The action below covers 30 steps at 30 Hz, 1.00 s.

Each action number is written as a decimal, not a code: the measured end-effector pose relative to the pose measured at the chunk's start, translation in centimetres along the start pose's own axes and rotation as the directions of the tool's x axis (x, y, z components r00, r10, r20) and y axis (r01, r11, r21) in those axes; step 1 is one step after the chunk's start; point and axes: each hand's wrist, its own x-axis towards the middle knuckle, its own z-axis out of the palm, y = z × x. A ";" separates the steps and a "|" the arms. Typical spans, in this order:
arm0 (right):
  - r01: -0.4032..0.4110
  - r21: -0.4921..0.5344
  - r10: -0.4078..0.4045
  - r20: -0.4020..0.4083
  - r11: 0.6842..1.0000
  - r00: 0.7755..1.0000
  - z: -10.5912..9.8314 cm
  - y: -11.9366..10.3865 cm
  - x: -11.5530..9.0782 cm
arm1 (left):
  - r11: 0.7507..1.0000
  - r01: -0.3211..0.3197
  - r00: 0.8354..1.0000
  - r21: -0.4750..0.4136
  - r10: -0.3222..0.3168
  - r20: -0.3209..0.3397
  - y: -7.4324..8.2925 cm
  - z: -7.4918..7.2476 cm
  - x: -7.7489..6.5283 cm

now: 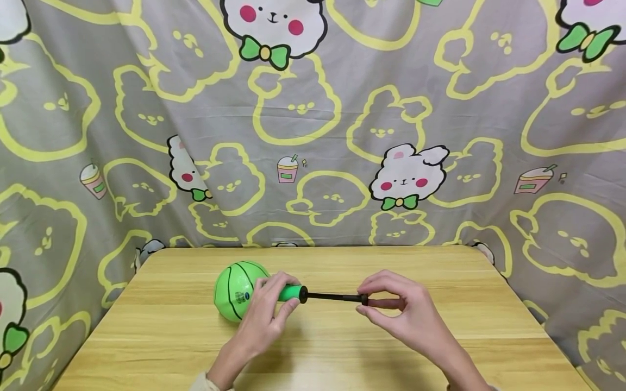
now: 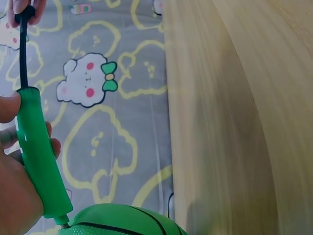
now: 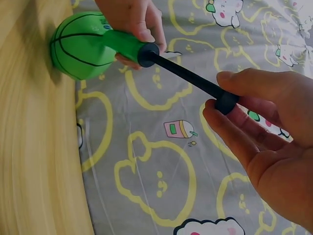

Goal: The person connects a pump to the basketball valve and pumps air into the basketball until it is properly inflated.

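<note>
My left hand [image 1: 266, 307] grips the green barrel of a hand pump [image 2: 39, 152], fingers wrapped over it. The pump's narrow end meets a green ball [image 1: 237, 288] with black lines, which sits on the table and looks partly sunken on its side. A long black rod [image 3: 188, 76] extends from the barrel to the right. At its far end, my right hand [image 1: 408, 307] pinches the small black handle [image 3: 226, 102] between thumb and fingertips. In the head view the left hand covers part of the ball and most of the barrel.
A wooden table [image 1: 342, 353] lies under both hands. Behind it hangs a grey curtain [image 1: 313, 130] printed with yellow outlines and white cartoon animals, close along the table's back edge.
</note>
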 end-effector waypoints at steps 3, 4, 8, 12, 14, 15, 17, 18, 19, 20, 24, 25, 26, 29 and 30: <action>0.010 0.010 -0.010 -0.004 1.000 1.000 0.0 0.1 0.0 | 1.000 0.000 1.000 -0.005 0.000 -0.003 0.1 0.0 0.0; 0.011 0.012 -0.011 -0.007 1.000 1.000 0.0 0.1 0.0 | 1.000 0.000 1.000 -0.007 0.000 -0.005 0.1 0.1 0.0; 0.021 0.012 -0.021 -0.033 1.000 0.999 0.2 0.1 0.1 | 1.000 0.003 1.000 -0.018 -0.003 -0.002 0.3 0.1 0.0; 0.093 0.020 -0.091 -0.054 0.996 0.994 0.9 0.5 0.2 | 1.000 -0.006 1.000 -0.011 0.006 0.002 0.4 0.3 0.1; 0.131 0.027 -0.130 -0.065 0.991 0.989 1.3 0.8 0.2 | 1.000 -0.001 1.000 -0.009 0.001 0.005 0.5 0.3 0.1; 0.145 0.029 -0.142 -0.071 0.989 0.987 1.5 0.9 0.3 | 1.000 0.000 1.000 -0.007 0.000 0.005 0.5 0.3 0.1; 0.171 0.038 -0.167 -0.086 0.985 0.982 2.0 1.2 0.3 | 1.000 0.007 1.000 -0.007 -0.007 0.009 0.6 0.3 0.1; 0.173 0.036 -0.169 -0.094 0.984 0.981 2.2 1.3 0.3 | 1.000 0.010 1.000 -0.007 -0.010 0.011 0.6 0.3 0.1; 0.179 0.035 -0.175 -0.101 0.983 0.979 2.4 1.4 0.3 | 1.000 0.010 1.000 -0.006 -0.010 0.012 0.6 0.3 0.1; 0.180 0.036 -0.175 -0.106 0.983 0.979 2.7 1.5 0.4 | 1.000 0.005 1.000 -0.003 -0.005 0.011 0.6 0.3 0.1; 0.169 0.038 -0.164 -0.115 0.985 0.980 3.7 2.0 0.4 | 1.000 -0.016 1.000 0.009 0.016 0.003 0.8 0.5 0.0; 0.170 0.038 -0.164 -0.117 0.985 0.980 3.9 2.2 0.3 | 1.000 -0.018 1.000 0.009 0.018 0.004 0.8 0.6 0.0; 0.162 0.036 -0.157 -0.119 0.986 0.980 4.2 2.3 0.3 | 1.000 -0.020 1.000 0.008 0.020 0.005 0.9 0.7 0.0; 0.161 0.036 -0.155 -0.128 0.986 0.980 4.9 2.6 0.3 | 1.000 -0.020 1.000 0.004 0.020 0.006 1.1 0.9 -0.1; 0.150 0.036 -0.144 -0.133 0.988 0.981 5.1 2.7 0.3 | 1.000 -0.021 1.000 0.003 0.021 0.006 1.1 1.0 -0.1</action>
